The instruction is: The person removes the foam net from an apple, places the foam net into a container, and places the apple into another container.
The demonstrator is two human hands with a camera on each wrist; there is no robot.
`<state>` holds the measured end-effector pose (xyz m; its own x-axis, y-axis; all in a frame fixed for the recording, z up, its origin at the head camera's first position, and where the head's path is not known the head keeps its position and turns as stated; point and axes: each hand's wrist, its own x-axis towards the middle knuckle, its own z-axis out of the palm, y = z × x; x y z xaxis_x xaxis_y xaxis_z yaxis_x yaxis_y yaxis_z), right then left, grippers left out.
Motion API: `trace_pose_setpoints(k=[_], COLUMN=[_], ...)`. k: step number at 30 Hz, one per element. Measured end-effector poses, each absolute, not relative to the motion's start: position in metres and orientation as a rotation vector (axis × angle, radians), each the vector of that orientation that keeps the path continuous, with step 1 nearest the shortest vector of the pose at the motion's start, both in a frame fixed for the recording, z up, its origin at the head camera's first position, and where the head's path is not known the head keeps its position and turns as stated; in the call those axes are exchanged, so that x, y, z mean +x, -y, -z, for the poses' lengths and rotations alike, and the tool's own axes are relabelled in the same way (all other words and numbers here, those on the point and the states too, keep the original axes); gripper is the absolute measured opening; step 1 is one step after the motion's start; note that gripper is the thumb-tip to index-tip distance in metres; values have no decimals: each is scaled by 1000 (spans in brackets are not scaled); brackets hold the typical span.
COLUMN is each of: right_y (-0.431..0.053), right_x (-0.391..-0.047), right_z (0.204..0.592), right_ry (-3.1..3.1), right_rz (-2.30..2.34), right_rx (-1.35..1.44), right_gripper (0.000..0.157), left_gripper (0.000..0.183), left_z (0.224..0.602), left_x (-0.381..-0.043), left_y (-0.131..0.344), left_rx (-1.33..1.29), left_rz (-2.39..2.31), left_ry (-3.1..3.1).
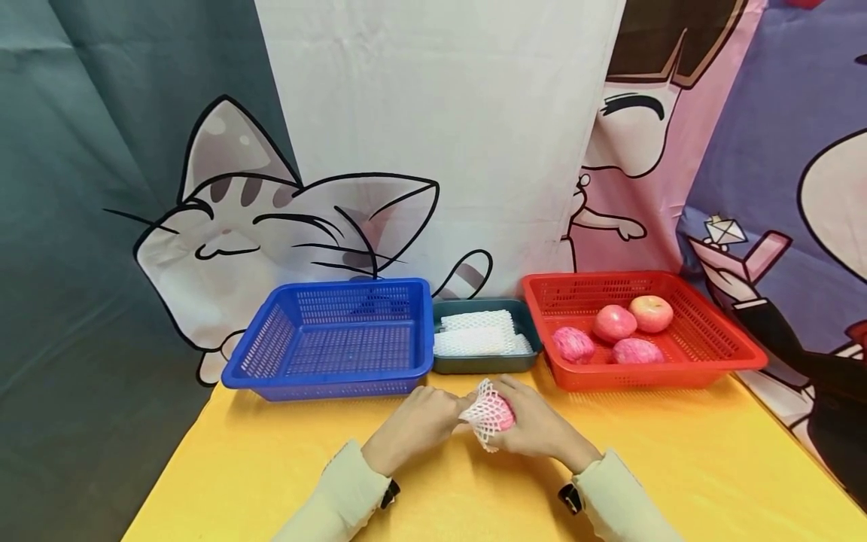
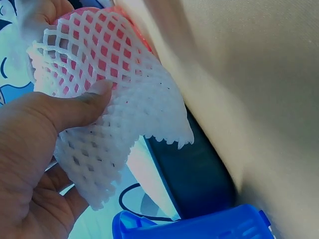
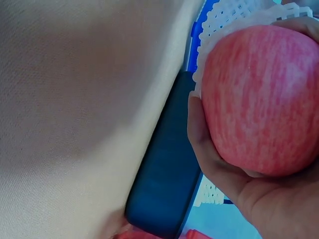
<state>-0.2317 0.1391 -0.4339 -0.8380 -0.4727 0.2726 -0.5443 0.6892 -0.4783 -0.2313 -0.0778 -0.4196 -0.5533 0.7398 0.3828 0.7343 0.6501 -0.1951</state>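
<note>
An apple point(image 3: 261, 99) sits partly inside a white foam net sleeve point(image 2: 114, 94), just above the yellow table in front of the baskets. My right hand point(image 1: 535, 421) grips the apple from the right, with fingers and thumb curled round its side. From the left, my left hand point(image 1: 423, 418) pinches the foam net, its thumb lying on the mesh in the left wrist view. The loose end of the net flares out past the left fingers. In the right wrist view the apple's near side is bare, and the net's rim shows behind it.
A blue basket point(image 1: 328, 380) stands at the back left. Between it and the red basket point(image 1: 650, 376) is a dark green tray point(image 1: 484, 365) with foam nets point(image 1: 477, 339). Several apples point(image 1: 615, 324) lie in the red basket. A printed curtain point(image 1: 440, 113) hangs behind.
</note>
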Motion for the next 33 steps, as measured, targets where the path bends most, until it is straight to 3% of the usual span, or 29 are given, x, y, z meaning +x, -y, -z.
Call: trace_pose_setpoints(k=[13, 23, 33], right_y=[-141, -142, -145], right_x=[-230, -230, -227], right_z=[436, 432, 433], right_ry=[2764, 2699, 2624], right_rz=[-801, -719, -598], right_rx=[716, 648, 592], right_gripper=[71, 57, 58], left_gripper=[32, 28, 24], left_z=[419, 419, 415], left_x=[-233, -235, -237], left_y=[79, 79, 80], left_rx=[-1150, -1119, -1094], left_rz=[28, 26, 19], left_ry=[2471, 2463, 2470])
